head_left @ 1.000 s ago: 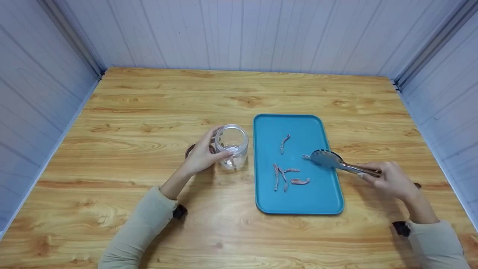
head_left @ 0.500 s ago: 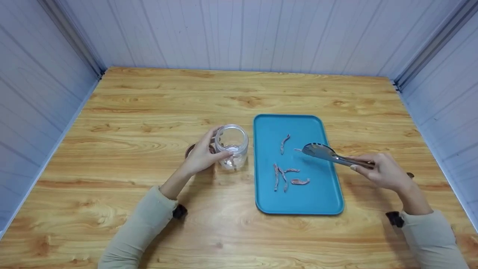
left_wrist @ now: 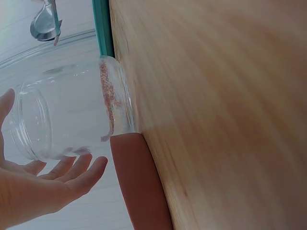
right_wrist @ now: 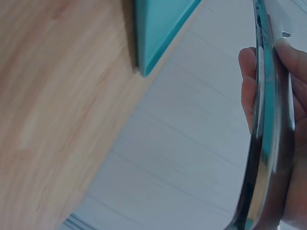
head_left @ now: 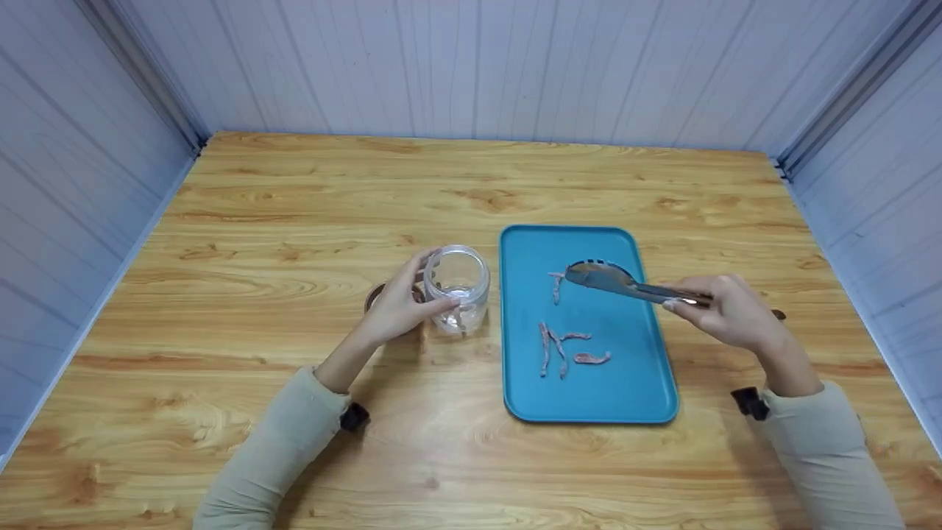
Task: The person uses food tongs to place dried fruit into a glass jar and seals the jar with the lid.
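Note:
My left hand (head_left: 397,309) holds a clear jar (head_left: 471,294) upright, thumb on the near side and fingers on the far side. A few brownish dried strips (left_wrist: 106,88) lie at the jar's bottom. My right hand (head_left: 736,313) grips metal tongs (head_left: 607,278), squeezed nearly closed in the right wrist view. From the tongs' tip juts a thin pale-brown strip (head_left: 555,274), held above the blue tray (head_left: 618,394). Several similar strips (head_left: 591,358) lie on the tray; one near its middle is partly overlapped by the held strip in the head view.
A reddish-brown lid (left_wrist: 139,182) lies on the table just left of the jar, partly hidden by my left hand in the head view. The tray stands close to the jar's right side. Pale panelled walls (head_left: 471,66) bound the wood-grain table (head_left: 331,191).
My right hand has lifted the tongs with a strip from the tray's right side and carried them left and farther back, toward the jar. My left hand and the jar have stayed still.

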### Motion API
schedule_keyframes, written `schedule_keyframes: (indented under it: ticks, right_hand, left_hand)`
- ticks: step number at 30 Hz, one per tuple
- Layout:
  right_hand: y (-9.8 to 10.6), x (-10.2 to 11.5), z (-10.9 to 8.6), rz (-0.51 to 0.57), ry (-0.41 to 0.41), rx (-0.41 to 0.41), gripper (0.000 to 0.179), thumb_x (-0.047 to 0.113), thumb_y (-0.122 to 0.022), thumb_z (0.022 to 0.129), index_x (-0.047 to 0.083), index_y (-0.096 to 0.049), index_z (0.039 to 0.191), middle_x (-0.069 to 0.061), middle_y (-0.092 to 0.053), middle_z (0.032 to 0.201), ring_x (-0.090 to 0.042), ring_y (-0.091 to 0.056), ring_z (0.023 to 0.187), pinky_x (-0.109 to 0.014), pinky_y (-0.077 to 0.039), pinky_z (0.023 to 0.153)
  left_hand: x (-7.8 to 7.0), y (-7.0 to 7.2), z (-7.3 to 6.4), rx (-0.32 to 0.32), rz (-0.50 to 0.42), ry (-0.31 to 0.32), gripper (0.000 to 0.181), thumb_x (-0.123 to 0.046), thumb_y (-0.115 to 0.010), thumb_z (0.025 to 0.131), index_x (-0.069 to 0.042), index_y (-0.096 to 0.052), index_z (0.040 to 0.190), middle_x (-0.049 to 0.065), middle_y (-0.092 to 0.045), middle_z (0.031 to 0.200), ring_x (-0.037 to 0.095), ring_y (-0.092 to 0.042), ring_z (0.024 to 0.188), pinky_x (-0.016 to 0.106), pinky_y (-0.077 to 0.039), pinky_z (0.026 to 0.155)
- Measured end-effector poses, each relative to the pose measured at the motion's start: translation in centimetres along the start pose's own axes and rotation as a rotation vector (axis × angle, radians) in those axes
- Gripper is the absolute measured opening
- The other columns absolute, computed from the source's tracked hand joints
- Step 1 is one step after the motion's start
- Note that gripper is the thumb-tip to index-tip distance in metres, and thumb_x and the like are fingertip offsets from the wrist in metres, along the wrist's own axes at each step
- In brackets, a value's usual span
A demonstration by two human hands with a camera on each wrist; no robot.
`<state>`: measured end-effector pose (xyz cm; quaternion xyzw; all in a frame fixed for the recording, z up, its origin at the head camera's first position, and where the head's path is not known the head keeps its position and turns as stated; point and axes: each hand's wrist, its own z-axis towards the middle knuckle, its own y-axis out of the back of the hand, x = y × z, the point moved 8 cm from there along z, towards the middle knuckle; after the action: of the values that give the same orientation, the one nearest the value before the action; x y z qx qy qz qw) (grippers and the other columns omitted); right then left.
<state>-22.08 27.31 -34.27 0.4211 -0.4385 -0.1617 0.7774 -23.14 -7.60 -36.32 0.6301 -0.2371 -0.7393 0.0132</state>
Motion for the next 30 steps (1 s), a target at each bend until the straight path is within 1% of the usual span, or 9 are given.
schedule_keyframes:
  ticks: [4,8,11,13,18,22,30]
  right_hand:
    - [-0.1,1.3,1.2,0.017,0.064,-0.01,0.023,0.002,-0.063,0.08,0.005,-0.066,0.103,-0.001,-0.065,0.078,0.001,-0.027,0.037,-0.017,-0.027,0.034]
    - [-0.4,2.5,2.4,0.014,0.129,-0.019,0.025,0.002,-0.063,0.08,0.006,-0.066,0.104,0.006,-0.06,0.067,0.001,-0.026,0.036,-0.016,-0.025,0.034]
    - [-0.8,3.1,3.2,0.011,0.148,-0.019,0.025,0.004,-0.063,0.081,0.006,-0.066,0.106,0.011,-0.053,0.059,0.0,-0.024,0.036,-0.017,-0.024,0.033]
    - [-1.0,3.6,3.8,0.016,0.16,-0.019,0.025,0.005,-0.063,0.081,0.007,-0.066,0.106,0.012,-0.051,0.057,0.0,-0.023,0.036,-0.017,-0.024,0.033]
    - [-1.7,5.2,5.3,0.04,0.215,-0.019,0.025,0.003,-0.065,0.079,0.004,-0.066,0.104,0.005,-0.06,0.066,-0.003,-0.03,0.037,-0.017,-0.027,0.035]
    - [-2.2,6.4,6.3,0.059,0.264,-0.02,0.024,0.003,-0.065,0.078,0.002,-0.066,0.103,-0.001,-0.064,0.075,-0.004,-0.032,0.038,-0.017,-0.027,0.035]
    - [-3.5,7.4,7.9,0.075,0.263,0.005,0.024,0.009,-0.062,0.082,0.006,-0.065,0.106,0.0,-0.065,0.088,-0.006,-0.032,0.039,-0.021,-0.028,0.036]
  left_hand:
    - [0.0,0.0,0.0,-0.004,0.002,0.0,0.072,-0.011,-0.07,0.076,0.003,-0.029,0.133,0.022,-0.04,0.126,0.033,-0.044,0.108,0.04,-0.043,0.079]
    - [0.0,0.0,0.0,-0.006,0.0,-0.008,0.072,-0.01,-0.07,0.075,0.003,-0.03,0.133,0.022,-0.041,0.126,0.032,-0.045,0.108,0.037,-0.043,0.078]
    - [0.1,0.0,0.0,-0.007,-0.003,-0.012,0.072,-0.01,-0.07,0.075,0.004,-0.03,0.133,0.022,-0.041,0.126,0.032,-0.045,0.108,0.037,-0.044,0.078]
    - [0.1,0.0,0.0,-0.006,-0.006,-0.014,0.072,-0.01,-0.07,0.075,0.004,-0.03,0.133,0.022,-0.041,0.126,0.032,-0.045,0.108,0.037,-0.043,0.078]
    - [0.1,-0.1,0.1,-0.004,-0.014,-0.026,0.071,-0.009,-0.07,0.075,0.004,-0.029,0.133,0.023,-0.042,0.124,0.032,-0.045,0.107,0.044,-0.042,0.079]
    - [0.1,-0.1,0.1,0.0,-0.021,-0.038,0.071,-0.008,-0.07,0.075,0.004,-0.03,0.132,0.023,-0.042,0.123,0.032,-0.046,0.105,0.048,-0.041,0.077]
    - [0.1,-0.1,0.1,0.002,-0.021,-0.017,0.072,-0.01,-0.07,0.075,0.003,-0.03,0.133,0.023,-0.041,0.125,0.032,-0.045,0.106,0.047,-0.041,0.08]
